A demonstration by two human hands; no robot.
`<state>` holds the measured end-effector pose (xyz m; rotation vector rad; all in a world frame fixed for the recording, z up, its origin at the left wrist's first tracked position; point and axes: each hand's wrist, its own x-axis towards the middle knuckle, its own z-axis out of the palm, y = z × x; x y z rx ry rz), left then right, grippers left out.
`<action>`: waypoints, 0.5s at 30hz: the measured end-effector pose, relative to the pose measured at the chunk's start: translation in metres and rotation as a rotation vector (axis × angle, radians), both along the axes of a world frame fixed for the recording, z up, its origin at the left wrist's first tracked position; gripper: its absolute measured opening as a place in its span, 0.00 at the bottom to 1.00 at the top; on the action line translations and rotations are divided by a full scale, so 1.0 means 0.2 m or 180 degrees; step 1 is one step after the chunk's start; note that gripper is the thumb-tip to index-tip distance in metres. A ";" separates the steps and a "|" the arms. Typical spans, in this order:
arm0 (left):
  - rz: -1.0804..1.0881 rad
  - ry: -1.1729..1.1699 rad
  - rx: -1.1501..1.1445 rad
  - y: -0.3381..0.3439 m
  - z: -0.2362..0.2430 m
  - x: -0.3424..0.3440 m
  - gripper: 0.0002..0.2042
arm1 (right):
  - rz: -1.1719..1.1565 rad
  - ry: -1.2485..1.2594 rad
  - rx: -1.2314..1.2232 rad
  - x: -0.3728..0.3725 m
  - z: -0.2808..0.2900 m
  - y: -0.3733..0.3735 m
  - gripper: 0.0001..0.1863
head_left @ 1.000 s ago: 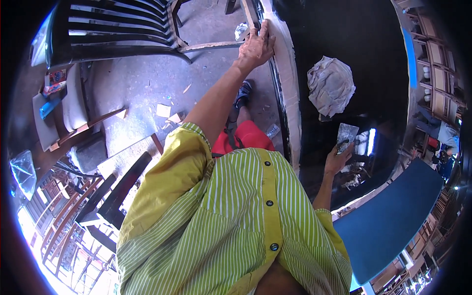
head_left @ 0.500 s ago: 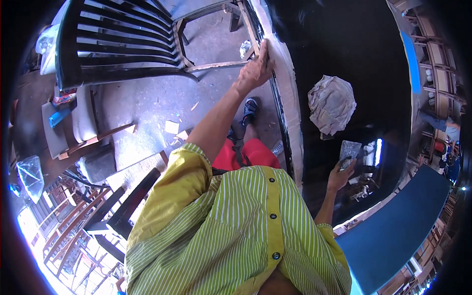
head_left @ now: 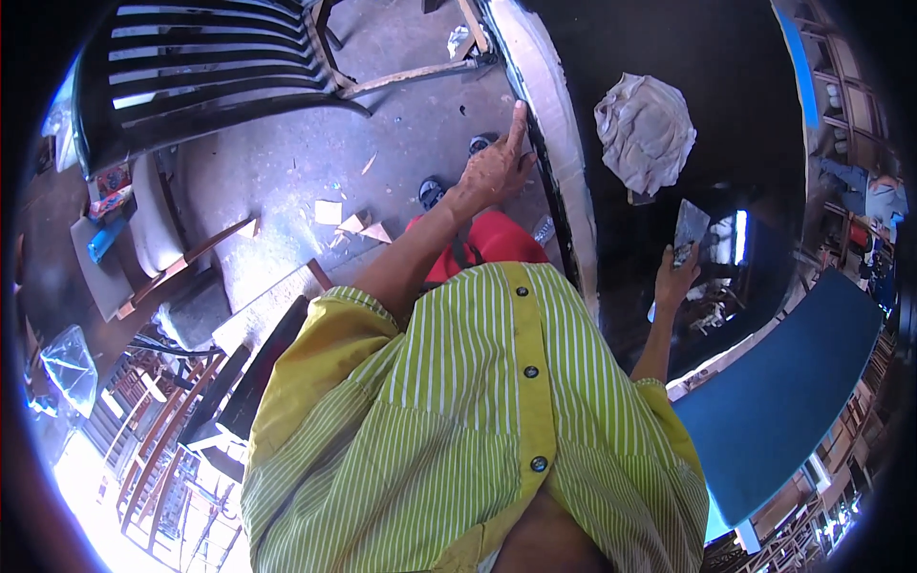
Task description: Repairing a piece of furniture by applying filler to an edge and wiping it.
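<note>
My left hand (head_left: pixel 496 170) reaches forward with its index finger stretched out. The fingertip is at the pale edge strip (head_left: pixel 562 129) of a glossy black panel (head_left: pixel 712 57); whether it touches cannot be told. Nothing shows in that hand. Over the panel, my right hand (head_left: pixel 676 278) grips a flat grey trapezoid piece (head_left: pixel 693 224), shiny or see-through, its wide end pointing away from me. Small lumps of something show by the fingers. A crumpled off-white cloth (head_left: pixel 646 132) lies on the panel beyond the right hand, with a small block partly under its near edge.
A black slatted chair (head_left: pixel 215 72) with a bare seat frame is at the far left. Wood scraps (head_left: pixel 328 212) litter the floor below it. Grey cushions (head_left: pixel 156 215) stand at the left. A blue board (head_left: pixel 783 392) is at the right, and a person (head_left: pixel 884 201) is beyond the panel.
My view has shifted, so the chair and cloth sit higher in it. My left hand has come back toward me along the panel's edge. The right hand still grips the grey piece.
</note>
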<state>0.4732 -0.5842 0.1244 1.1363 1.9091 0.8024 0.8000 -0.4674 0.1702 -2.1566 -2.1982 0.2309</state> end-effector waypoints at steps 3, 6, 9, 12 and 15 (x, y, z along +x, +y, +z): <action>-0.0081 -0.0004 -0.0036 -0.05 -0.04 0.02 0.37 | 0.0127 -0.0051 -0.0104 0.04 0.00 0.02 0.35; -0.0287 0.0278 -0.0016 -0.09 -0.12 0.01 0.35 | 0.0347 -0.0167 -0.0247 0.08 0.02 0.05 0.36; -0.0180 0.0183 -0.0053 -0.10 -0.09 0.02 0.34 | 0.0620 -0.0829 -0.0214 0.04 0.10 0.05 0.37; -0.0050 0.0059 0.0168 -0.09 -0.01 0.07 0.36 | 0.0824 -0.1189 0.0336 -0.06 0.10 0.11 0.37; 0.0085 -0.0383 0.0276 -0.05 -0.01 0.17 0.38 | 0.1339 0.0236 0.0927 -0.39 0.12 0.17 0.36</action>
